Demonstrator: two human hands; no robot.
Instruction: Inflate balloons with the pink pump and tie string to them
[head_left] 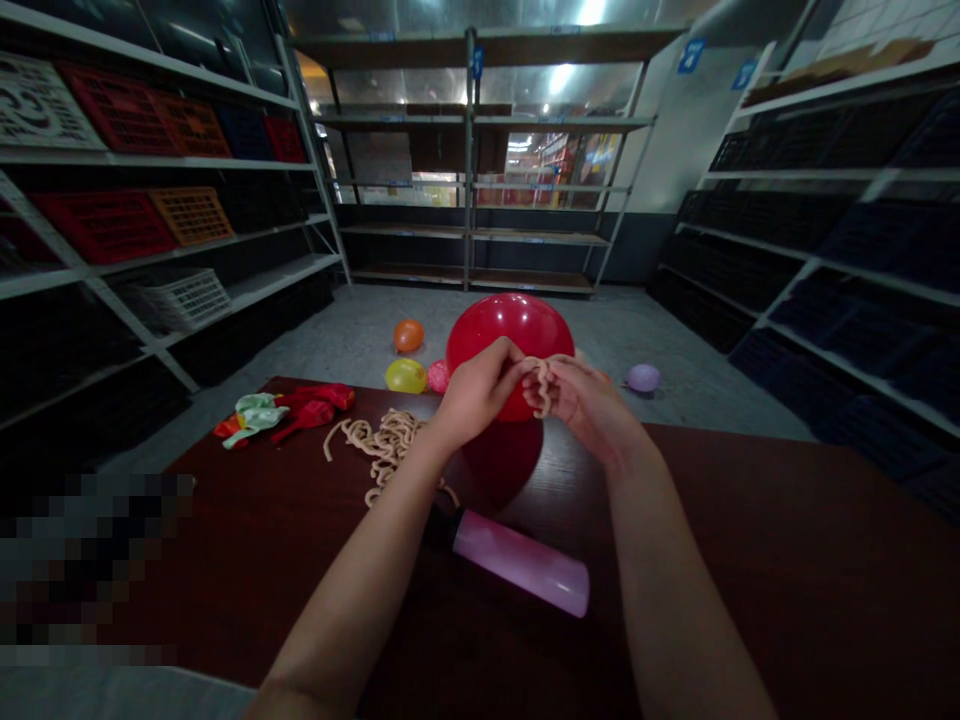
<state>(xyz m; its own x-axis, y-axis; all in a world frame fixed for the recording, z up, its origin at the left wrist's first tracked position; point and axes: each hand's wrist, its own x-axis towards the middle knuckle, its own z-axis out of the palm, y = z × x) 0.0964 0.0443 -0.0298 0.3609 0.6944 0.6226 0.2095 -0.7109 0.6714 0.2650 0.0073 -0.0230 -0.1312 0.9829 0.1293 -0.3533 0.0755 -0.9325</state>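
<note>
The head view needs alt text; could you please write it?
A person's left hand and right hand hold a beige strand in front of a large red balloon. On the dark table lie a purple cylinder, tangled strands and limp balloons.

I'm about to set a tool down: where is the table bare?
Largest bare patch: the tabletop right of the right forearm. Smaller: between the deflated balloons and the left forearm. Crowded: the middle, with beige strands, pink cylinder and red balloon.

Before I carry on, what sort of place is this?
Probably a storeroom or warehouse: a tall grey metal shelving rack stands at the back, red slatted plastic crates sit on the left-hand shelves, and dark blue plastic crates line the right.
</note>
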